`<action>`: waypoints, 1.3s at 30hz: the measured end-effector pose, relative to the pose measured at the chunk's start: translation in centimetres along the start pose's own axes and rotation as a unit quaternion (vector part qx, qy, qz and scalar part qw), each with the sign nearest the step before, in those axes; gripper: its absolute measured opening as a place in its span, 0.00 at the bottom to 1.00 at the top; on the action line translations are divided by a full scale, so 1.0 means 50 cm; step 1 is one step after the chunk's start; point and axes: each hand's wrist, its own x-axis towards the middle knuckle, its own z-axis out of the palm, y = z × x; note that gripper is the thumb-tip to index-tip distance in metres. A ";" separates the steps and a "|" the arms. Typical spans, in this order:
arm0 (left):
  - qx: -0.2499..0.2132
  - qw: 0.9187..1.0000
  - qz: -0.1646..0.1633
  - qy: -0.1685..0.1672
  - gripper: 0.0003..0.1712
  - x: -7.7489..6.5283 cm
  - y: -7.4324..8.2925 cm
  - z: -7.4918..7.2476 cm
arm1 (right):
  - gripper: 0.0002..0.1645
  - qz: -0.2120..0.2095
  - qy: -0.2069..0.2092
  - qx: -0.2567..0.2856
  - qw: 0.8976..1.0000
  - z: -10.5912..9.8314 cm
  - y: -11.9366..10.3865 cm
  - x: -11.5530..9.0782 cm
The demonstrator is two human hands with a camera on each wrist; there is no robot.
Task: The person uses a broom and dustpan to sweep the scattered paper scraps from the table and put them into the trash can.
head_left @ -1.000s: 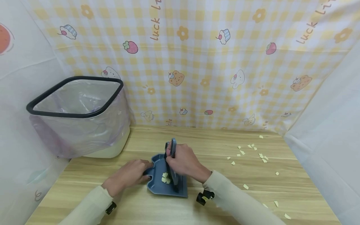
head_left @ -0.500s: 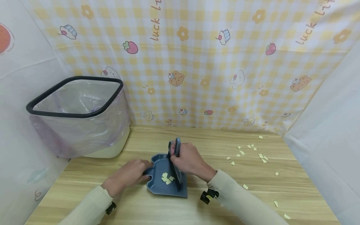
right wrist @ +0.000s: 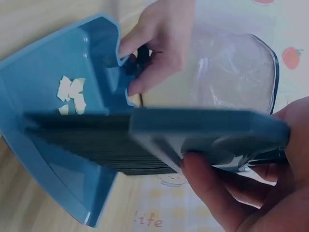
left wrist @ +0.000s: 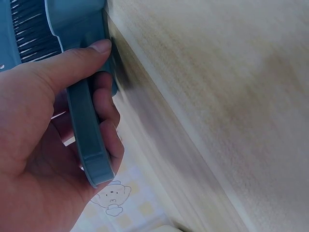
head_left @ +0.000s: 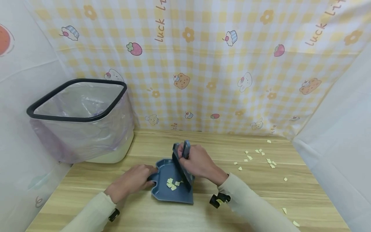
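Observation:
My left hand [head_left: 133, 179] holds the stubby handle of a blue-grey dustpan [head_left: 162, 194], which lies on the wooden table. In the left wrist view, thumb and fingers wrap this handle [left wrist: 89, 128]. A matching hand brush [head_left: 183, 170] is gripped in my right hand [head_left: 200, 163]. Its dark bristles [right wrist: 104, 145] hang over the pan's open right side, as the right wrist view shows. Several pale yellow paper-like scraps [head_left: 170, 183] lie on the pan floor, left of the bristles. One more peeks out right beside the brush.
At the back left stands a cream bin [head_left: 116, 154] with a translucent bag [head_left: 81, 138] held by a black rim ring [head_left: 63, 119]. Several loose scraps [head_left: 272, 166] are spread over the table's right side. A checked curtain [head_left: 203, 71] hangs behind.
The brush and my right hand have shifted right, toward the pan's open edge, uncovering more scraps in the pan. The left hand and dustpan have stayed put.

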 end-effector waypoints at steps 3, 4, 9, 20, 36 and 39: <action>-0.003 1.000 0.000 0.000 0.20 0.000 -0.001 0.000 | 0.10 -0.015 -0.003 -0.003 1.000 -0.005 0.000 0.000; -0.004 1.000 -0.001 -0.001 0.20 0.000 -0.001 0.000 | 0.10 -0.022 -0.003 -0.005 1.000 -0.007 0.000 0.000; -0.004 1.000 -0.002 -0.001 0.20 -0.001 -0.001 -0.001 | 0.11 -0.057 -0.006 -0.005 0.998 -0.014 0.000 0.000; -0.002 1.000 -0.002 -0.001 0.20 -0.001 -0.002 -0.001 | 0.12 -0.077 -0.001 -0.001 0.997 -0.028 0.006 -0.001; -0.003 1.000 -0.009 0.002 0.22 -0.002 0.001 0.003 | 0.07 0.040 0.022 -0.033 0.998 -0.092 0.072 -0.048; -0.007 1.000 -0.007 0.003 0.21 -0.002 0.001 0.001 | 0.04 0.051 0.029 -0.049 0.997 -0.105 0.088 -0.059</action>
